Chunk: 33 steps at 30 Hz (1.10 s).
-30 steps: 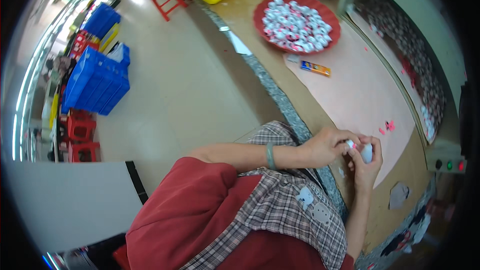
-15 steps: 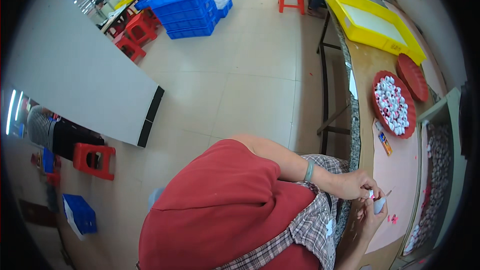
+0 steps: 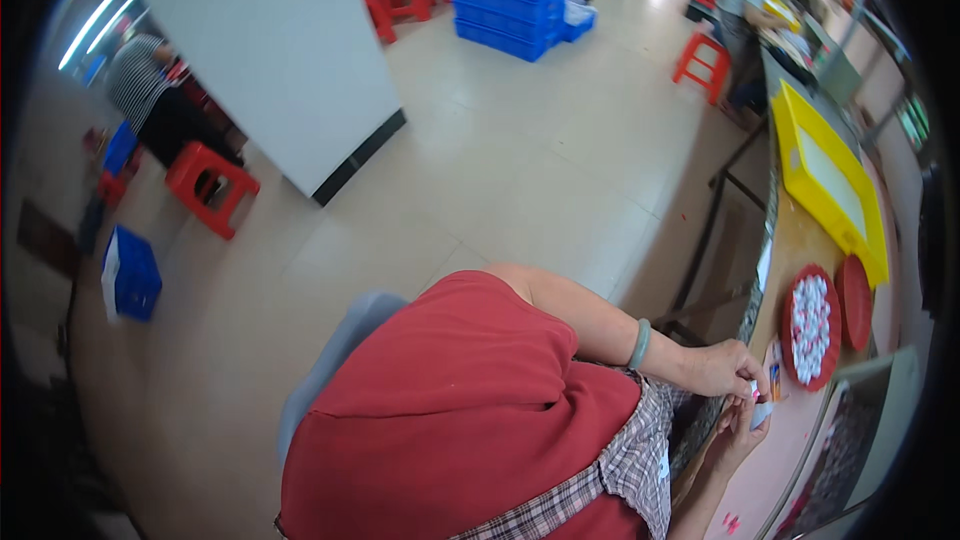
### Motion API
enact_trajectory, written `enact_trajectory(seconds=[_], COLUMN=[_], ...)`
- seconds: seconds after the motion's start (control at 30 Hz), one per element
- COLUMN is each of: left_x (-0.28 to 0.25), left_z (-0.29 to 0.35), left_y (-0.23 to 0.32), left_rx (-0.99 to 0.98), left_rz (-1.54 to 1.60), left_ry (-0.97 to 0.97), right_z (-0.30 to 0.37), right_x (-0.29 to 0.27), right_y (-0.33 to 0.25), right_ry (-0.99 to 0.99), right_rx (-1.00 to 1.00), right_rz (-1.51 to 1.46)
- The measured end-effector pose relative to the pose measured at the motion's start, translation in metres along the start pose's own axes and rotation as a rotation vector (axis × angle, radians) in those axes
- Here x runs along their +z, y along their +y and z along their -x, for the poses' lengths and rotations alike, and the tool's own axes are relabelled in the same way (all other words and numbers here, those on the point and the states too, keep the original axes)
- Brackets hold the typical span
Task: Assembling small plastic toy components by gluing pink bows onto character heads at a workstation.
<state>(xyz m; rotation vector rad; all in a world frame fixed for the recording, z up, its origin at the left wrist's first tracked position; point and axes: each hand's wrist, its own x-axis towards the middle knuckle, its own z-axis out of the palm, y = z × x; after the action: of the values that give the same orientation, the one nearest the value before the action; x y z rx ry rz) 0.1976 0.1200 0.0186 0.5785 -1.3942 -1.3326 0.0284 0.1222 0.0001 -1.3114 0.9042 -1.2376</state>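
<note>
My left hand (image 3: 722, 368), with a pale green bangle (image 3: 640, 344) on its wrist, is closed in a pinch at a small white-and-pink piece (image 3: 755, 392). Just below, my right hand (image 3: 740, 436) is closed on a pale whitish piece (image 3: 762, 413), its kind too small to make out. Both hands meet over the table's near edge. Beyond them stands a round red bowl (image 3: 792, 364) filled with small white pieces marked with pink. An orange-and-white packet (image 3: 775, 376) lies beside the bowl. Several pink bits (image 3: 731, 522) are scattered on the pink sheet (image 3: 780, 458).
A second red bowl (image 3: 853, 302) leans by the first. Behind is a yellow tray (image 3: 832, 175). A grey-green box (image 3: 880, 420) stands at the right. Blue crates (image 3: 510, 0), red stools (image 3: 210, 190) and a white pillar (image 3: 270, 50) stand on the floor. Other people sit and stand farther off.
The view has swung, so the bowls, tray and table sit lower and farther right, and a co-worker shows at the far table. Both hands stay together at the small piece.
</note>
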Motion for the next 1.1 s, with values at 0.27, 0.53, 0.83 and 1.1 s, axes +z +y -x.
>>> enact_trajectory(seconds=[0.27,0.53,0.83,1.1], left_x=[-0.024,-0.035,-0.031,-0.031], left_z=[0.03,0.056,0.057,0.058], left_y=[0.021,0.0,-0.004,-0.009], left_rx=[-0.031,-0.023,-0.002,0.023], left_rz=[-0.158,-0.256,-0.195,-0.165], left_ry=[0.22,0.315,0.302,0.324], right_z=[-0.023,-0.011,-0.007,-0.006], right_x=[0.041,0.06,0.051,0.049], right_y=[0.018,0.038,0.04,0.042], right_ry=[-0.205,-0.274,-0.253,-0.243], right_rx=[-0.014,0.08,0.113,0.12], right_rz=[-0.021,-0.05,-0.087,-0.061])
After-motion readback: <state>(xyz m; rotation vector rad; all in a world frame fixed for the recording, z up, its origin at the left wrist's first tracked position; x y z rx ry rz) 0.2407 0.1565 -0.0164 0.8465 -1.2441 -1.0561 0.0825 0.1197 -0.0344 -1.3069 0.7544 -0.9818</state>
